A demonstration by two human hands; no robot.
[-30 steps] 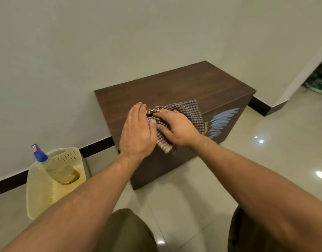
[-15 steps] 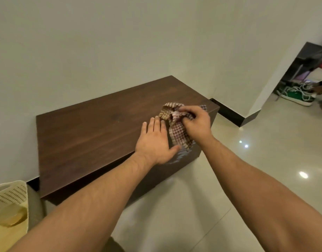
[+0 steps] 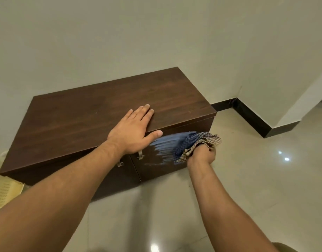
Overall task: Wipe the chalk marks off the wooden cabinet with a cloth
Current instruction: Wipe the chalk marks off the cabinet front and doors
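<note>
A low dark wooden cabinet [image 3: 80,122] stands against the wall. Pale blue chalk marks [image 3: 165,146] streak across its right front door. My right hand [image 3: 202,154] grips a bunched checked cloth [image 3: 194,142] and presses it against the door at the right end of the marks. My left hand [image 3: 133,130] lies flat, fingers spread, on the cabinet's top near the front edge, just above the chalk. Two metal door handles [image 3: 140,154] hang below my left wrist.
A cream plastic basket [image 3: 3,191] shows at the left edge beside the cabinet. Glossy floor tiles [image 3: 256,179] spread to the right and front. A black skirting [image 3: 251,119] runs along the wall corner behind the cabinet.
My right hand carried the cloth off the cabinet's top down onto the chalked front door. My left hand let go of the cloth and now rests flat on the top.
</note>
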